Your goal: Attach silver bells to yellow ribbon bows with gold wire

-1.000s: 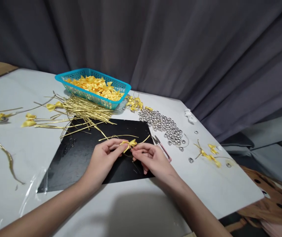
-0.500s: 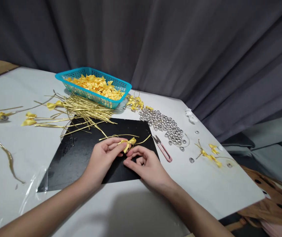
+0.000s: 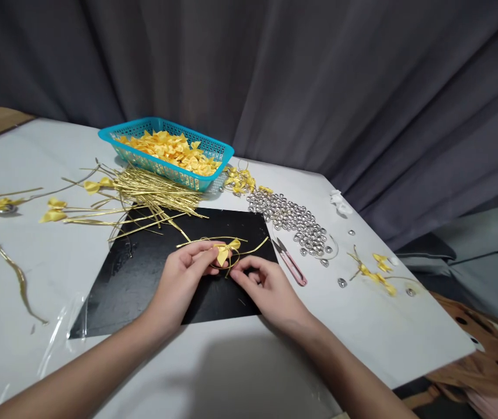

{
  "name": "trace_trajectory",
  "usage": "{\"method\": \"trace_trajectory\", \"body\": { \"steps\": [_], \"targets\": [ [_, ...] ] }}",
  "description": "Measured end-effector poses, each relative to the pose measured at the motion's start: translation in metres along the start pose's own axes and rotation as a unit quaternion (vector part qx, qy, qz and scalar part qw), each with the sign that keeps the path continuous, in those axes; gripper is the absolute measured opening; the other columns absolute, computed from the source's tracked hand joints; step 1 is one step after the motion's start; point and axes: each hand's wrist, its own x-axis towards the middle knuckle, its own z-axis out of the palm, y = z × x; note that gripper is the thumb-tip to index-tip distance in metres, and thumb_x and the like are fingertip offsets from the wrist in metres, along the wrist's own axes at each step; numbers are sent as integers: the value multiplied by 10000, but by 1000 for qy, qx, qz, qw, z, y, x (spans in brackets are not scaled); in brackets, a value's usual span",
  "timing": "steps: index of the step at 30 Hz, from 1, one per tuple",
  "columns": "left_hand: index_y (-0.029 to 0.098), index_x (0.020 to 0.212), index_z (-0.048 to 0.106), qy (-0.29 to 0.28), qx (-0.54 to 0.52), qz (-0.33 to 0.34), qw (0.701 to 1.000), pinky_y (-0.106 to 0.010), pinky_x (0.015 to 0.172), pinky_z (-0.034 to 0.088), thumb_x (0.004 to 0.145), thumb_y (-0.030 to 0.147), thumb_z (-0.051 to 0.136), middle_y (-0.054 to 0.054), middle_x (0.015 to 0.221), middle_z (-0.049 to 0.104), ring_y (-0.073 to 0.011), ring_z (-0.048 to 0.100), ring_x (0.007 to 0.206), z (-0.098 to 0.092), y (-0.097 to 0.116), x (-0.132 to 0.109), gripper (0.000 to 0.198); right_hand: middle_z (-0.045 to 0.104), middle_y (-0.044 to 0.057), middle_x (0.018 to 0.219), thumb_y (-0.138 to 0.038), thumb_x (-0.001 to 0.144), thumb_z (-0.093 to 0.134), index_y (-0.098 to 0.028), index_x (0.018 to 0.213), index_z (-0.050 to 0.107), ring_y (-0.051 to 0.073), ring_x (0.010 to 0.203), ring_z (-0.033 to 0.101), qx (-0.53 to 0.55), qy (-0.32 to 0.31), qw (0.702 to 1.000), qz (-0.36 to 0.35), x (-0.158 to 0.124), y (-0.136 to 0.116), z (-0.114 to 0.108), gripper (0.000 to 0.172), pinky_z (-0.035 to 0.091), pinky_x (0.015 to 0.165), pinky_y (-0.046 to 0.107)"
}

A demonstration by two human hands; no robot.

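Over the black mat [image 3: 131, 291], my left hand [image 3: 191, 269] pinches a yellow ribbon bow [image 3: 224, 254] between thumb and fingers. A thin gold cord [image 3: 255, 249] runs from the bow and curves in a loop below it. The fingers of my right hand [image 3: 263, 285] are closed together on the cord's loop, just right of the bow. Another end of gold cord sticks out above my left fingers. Pink-handled thread snips [image 3: 291, 265] lie on the table beside the mat, to the right of my right hand.
A blue basket [image 3: 166, 170] of yellow bows stands at the back. In front of it lies a heap of gold cords [image 3: 153, 189]. Silver heart-shaped beads [image 3: 295, 218] spread over the white table [image 3: 362, 337]. Loose bows with cords [image 3: 373, 276] lie at the right.
My right hand has moved slightly right, away from the bow, drawing at the cord. A cord loop now shows below the bow, which has tilted a little.
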Motion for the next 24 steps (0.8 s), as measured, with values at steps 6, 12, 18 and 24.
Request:
{"method": "trace_trajectory", "body": {
  "steps": [6, 12, 18, 24],
  "targets": [
    [156, 791, 732, -1, 0, 0, 1000, -168, 606, 460, 676, 271, 729, -11, 737, 725, -110, 609, 682, 1, 0, -2, 163, 531, -48, 732, -297, 805, 554, -202, 875, 451, 37, 408, 259, 63, -11, 998, -10, -1, -1, 3, 157, 165, 392, 202],
    [164, 790, 727, 13, -6, 9, 1000, -172, 598, 467, 684, 270, 733, -1, 737, 722, -104, 609, 664, 0, -2, 0, 150, 597, -62, 714, -223, 779, 605, -225, 875, 379, 37, 420, 250, 71, -41, 997, -12, -2, -5, -3, 246, 171, 405, 180],
    [172, 827, 725, 3, 14, 18, 1000, -178, 624, 470, 719, 276, 712, 2, 747, 727, -107, 627, 686, -1, -4, 1, 150, 564, -44, 746, -217, 858, 547, -217, 954, 443, 57, 548, 415, 55, -232, 971, -12, -10, -21, -37, 142, 306, 498, 171],
    [165, 809, 726, 2, 26, 13, 1000, -183, 616, 462, 705, 283, 717, -5, 739, 727, -114, 631, 683, 1, -1, 0, 157, 710, 75, 834, -332, 820, 622, -139, 866, 638, 105, 681, 606, 99, -283, 954, 5, -8, -26, -41, 199, 429, 592, 205]
  ]
}}
